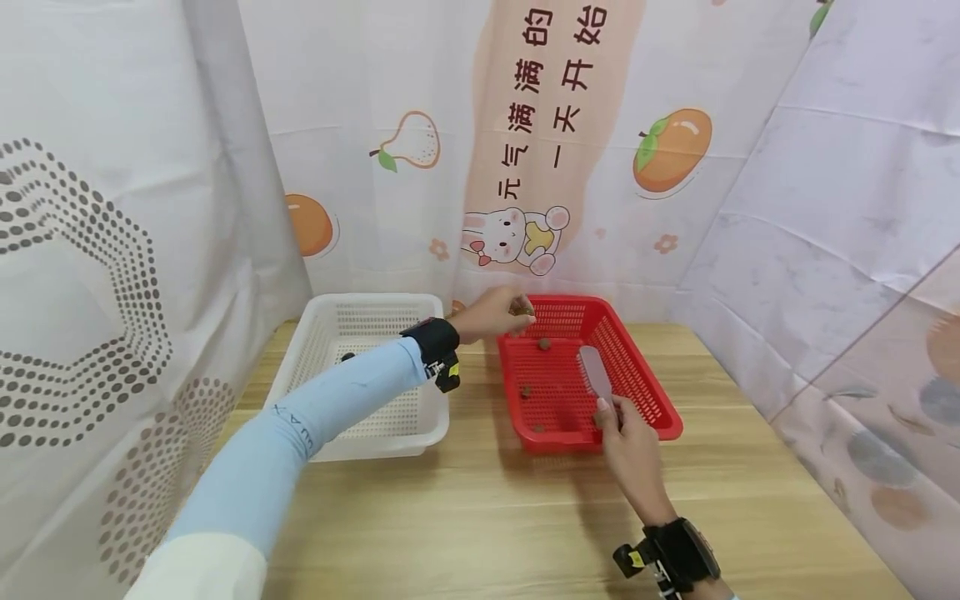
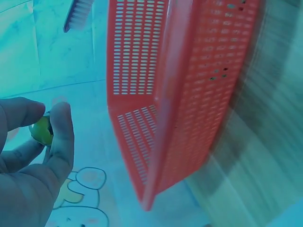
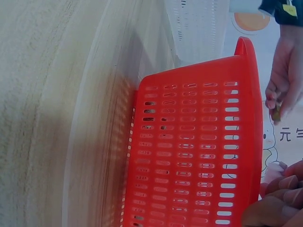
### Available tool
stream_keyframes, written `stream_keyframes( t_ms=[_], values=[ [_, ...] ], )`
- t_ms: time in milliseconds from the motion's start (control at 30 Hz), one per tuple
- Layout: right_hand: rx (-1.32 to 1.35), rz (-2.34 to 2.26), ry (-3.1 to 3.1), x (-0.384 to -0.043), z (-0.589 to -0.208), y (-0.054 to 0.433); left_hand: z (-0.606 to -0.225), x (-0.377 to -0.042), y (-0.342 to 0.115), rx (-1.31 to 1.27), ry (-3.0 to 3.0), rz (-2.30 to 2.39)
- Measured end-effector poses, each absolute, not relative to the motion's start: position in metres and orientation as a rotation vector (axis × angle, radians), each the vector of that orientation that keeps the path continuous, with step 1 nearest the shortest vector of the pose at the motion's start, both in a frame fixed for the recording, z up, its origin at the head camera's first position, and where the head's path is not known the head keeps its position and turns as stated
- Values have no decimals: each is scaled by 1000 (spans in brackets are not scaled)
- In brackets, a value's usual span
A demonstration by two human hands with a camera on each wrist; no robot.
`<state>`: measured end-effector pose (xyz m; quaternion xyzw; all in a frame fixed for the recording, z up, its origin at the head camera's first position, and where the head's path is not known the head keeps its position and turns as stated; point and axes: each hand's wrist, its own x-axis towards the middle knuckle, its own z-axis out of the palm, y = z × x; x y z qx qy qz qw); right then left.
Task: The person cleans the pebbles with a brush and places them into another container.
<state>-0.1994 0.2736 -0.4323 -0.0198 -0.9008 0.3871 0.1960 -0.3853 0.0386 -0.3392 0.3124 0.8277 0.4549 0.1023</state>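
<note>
My left hand point(image 1: 491, 314) is above the far left corner of the red basket point(image 1: 517, 408). Its thumb and fingers pinch a small roundish yellow-green and brown piece point(image 2: 42, 130), which the fingertips partly cover. With my right hand point(image 1: 630, 450) I grip the handle of a pale mauve brush point(image 1: 592, 367) over the basket's near right side; bristles show along the left of its head. Several small brown-green lumps point(image 1: 543, 343) lie on the basket floor.
Left of the red basket stands a white basket point(image 1: 442, 417), with a small black thing point(image 1: 347, 357) inside, partly behind my left sleeve. Both baskets rest on a wooden table point(image 1: 480, 517). Printed curtains point(image 1: 375, 208) hang behind and at both sides.
</note>
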Motion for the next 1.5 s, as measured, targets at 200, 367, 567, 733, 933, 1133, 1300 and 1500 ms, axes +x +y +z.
stream_keyframes(
  t_ms=[200,367,567,733,933,1133,1300,1500],
  values=[
    [-63,1102,-2535,-201,-430,274,-348,-376,25,807,2187,1573],
    [-84,1093,-2552,-201,-428,273,-355,-371,22,673,1982,1717],
    [-101,1093,-2566,-203,-424,272,-361,-366,20,616,1930,1725],
    [-130,1099,-2573,-204,-424,273,-366,-365,18,627,1946,1718],
    [-149,1178,-2605,-203,-416,265,-372,-363,16,600,1856,1770],
    [-66,1311,-2560,-207,-409,250,-376,-357,22,549,1712,1850],
    [-28,1409,-2526,-215,-408,234,-381,-352,32,439,1672,1900],
    [-25,1409,-2527,-222,-410,223,-383,-346,44,334,1679,1925]
  ],
)
